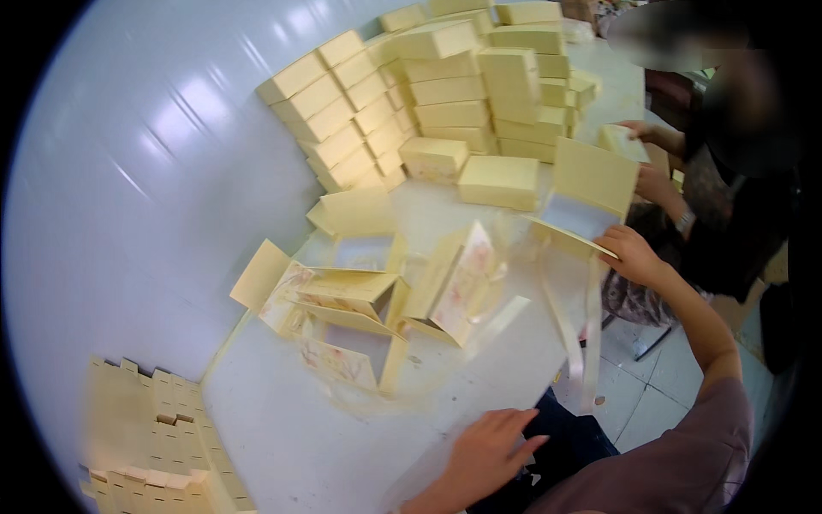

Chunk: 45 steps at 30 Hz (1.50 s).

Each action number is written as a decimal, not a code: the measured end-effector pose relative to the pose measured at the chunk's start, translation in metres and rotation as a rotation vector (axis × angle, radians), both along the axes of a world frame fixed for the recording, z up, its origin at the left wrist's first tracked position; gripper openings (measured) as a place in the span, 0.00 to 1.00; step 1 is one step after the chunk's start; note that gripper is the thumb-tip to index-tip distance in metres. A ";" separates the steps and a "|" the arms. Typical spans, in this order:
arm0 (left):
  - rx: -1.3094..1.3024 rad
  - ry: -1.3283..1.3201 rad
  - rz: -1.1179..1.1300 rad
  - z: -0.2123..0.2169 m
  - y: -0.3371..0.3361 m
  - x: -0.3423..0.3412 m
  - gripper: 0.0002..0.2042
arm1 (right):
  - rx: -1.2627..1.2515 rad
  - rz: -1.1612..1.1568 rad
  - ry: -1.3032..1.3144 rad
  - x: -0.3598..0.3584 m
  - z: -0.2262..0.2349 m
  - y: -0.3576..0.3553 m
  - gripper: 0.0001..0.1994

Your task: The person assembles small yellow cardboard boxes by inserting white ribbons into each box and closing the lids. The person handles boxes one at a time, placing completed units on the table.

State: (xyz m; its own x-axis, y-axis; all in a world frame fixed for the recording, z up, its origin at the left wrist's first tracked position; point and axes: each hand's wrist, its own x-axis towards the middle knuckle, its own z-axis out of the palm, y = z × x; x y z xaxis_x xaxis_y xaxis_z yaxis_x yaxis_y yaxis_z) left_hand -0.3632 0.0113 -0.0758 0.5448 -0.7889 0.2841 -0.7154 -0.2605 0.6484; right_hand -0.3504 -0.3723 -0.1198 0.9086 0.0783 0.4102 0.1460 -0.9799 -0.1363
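Observation:
My right hand point(635, 255) reaches to the right edge of the table and grips the near edge of an open cream gift box point(591, 176). Its lid stands up and its white inside shows; pale ribbons point(558, 321) hang from it. My left hand point(488, 452) rests low at the near table edge by my lap, holding nothing, its fingers apart. Left of the open box lie several more open cream boxes point(342, 300), some with pink floral print. One floral-sided box point(454, 283) leans at a tilt, with loose ribbon beside it.
Tall stacks of closed cream boxes point(445, 90) fill the table's back by the wall. Flat cardboard pieces point(154, 437) stand bundled at lower left. At right, a co-worker's hands point(655, 167) hold a pale box point(623, 142). The tiled floor point(638, 377) shows beyond the table edge.

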 end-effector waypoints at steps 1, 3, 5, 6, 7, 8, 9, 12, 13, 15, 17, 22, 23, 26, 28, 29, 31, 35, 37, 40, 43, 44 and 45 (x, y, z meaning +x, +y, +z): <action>0.024 0.077 0.045 0.014 0.015 0.021 0.16 | 0.096 0.009 0.102 0.001 0.010 0.001 0.15; 0.055 0.285 0.082 0.042 0.042 0.066 0.15 | 0.005 -0.152 0.157 -0.001 0.035 0.016 0.19; 0.055 0.431 0.115 0.062 0.057 0.097 0.15 | 0.061 -0.216 0.172 -0.003 0.068 0.033 0.19; 0.046 0.425 0.148 0.072 0.059 0.110 0.14 | 0.189 -0.224 0.131 -0.001 0.085 0.042 0.19; 0.010 0.403 0.171 0.078 0.056 0.122 0.13 | 0.312 -0.245 0.057 0.004 0.102 0.051 0.19; -0.122 0.552 0.211 0.081 0.049 0.133 0.13 | 0.383 -0.204 0.072 0.012 0.118 0.056 0.17; -0.296 0.675 0.215 0.085 0.039 0.147 0.13 | 0.543 -0.194 0.056 0.029 0.129 0.062 0.15; -0.382 0.895 0.342 0.096 0.004 0.200 0.18 | 0.539 -0.116 0.130 0.099 0.143 0.052 0.22; -0.360 0.888 0.434 0.100 -0.008 0.214 0.19 | 0.467 -0.095 0.140 0.131 0.138 0.045 0.25; -0.316 0.957 0.373 0.103 -0.035 0.236 0.19 | 0.355 -0.208 0.388 0.191 0.115 0.026 0.40; -0.293 1.045 0.332 0.103 -0.057 0.244 0.19 | 0.109 -0.335 0.669 0.240 0.080 0.011 0.52; -0.260 1.191 0.302 0.088 -0.082 0.255 0.17 | 0.045 -0.386 0.820 0.265 0.030 -0.017 0.58; -0.237 1.215 0.341 0.085 -0.081 0.258 0.18 | 0.103 -0.333 0.758 0.257 0.032 -0.020 0.58; -0.264 1.284 0.402 0.075 -0.083 0.268 0.21 | 1.201 -0.210 0.762 0.223 0.058 -0.030 0.51; -0.347 1.332 0.437 0.068 -0.096 0.277 0.24 | 1.765 -0.012 0.798 0.216 0.077 -0.028 0.46; -0.370 1.408 0.411 0.064 -0.108 0.281 0.24 | 2.030 -0.022 0.842 0.219 0.085 -0.025 0.43; -0.408 1.540 0.377 0.052 -0.143 0.300 0.25 | 2.234 0.169 0.896 0.246 0.094 -0.016 0.38; -0.796 1.721 0.206 0.032 -0.192 0.346 0.23 | 2.129 0.129 0.947 0.314 0.096 -0.001 0.35; -1.024 1.694 0.156 0.025 -0.201 0.357 0.23 | 2.037 0.207 0.896 0.334 0.093 0.004 0.35; -0.986 1.665 0.487 0.022 -0.204 0.366 0.23 | 1.549 -0.203 0.706 0.348 0.078 0.012 0.34; -1.100 1.597 0.469 0.026 -0.201 0.377 0.24 | 0.765 -0.234 0.233 0.352 0.051 0.028 0.28; -1.079 1.596 0.453 0.028 -0.200 0.379 0.24 | 0.353 -0.253 0.173 0.355 0.041 0.031 0.27; -1.061 1.596 0.438 0.030 -0.197 0.380 0.25 | 0.283 -0.254 0.017 0.359 0.033 0.032 0.26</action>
State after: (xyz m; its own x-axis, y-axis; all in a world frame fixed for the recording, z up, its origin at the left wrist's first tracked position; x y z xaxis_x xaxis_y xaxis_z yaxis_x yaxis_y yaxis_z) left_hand 0.0166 -0.1854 -0.0463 0.8167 -0.4219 -0.3937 0.5761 0.6351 0.5146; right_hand 0.0087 -0.3406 -0.0865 0.8912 -0.2646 0.3684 -0.1010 -0.9076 -0.4075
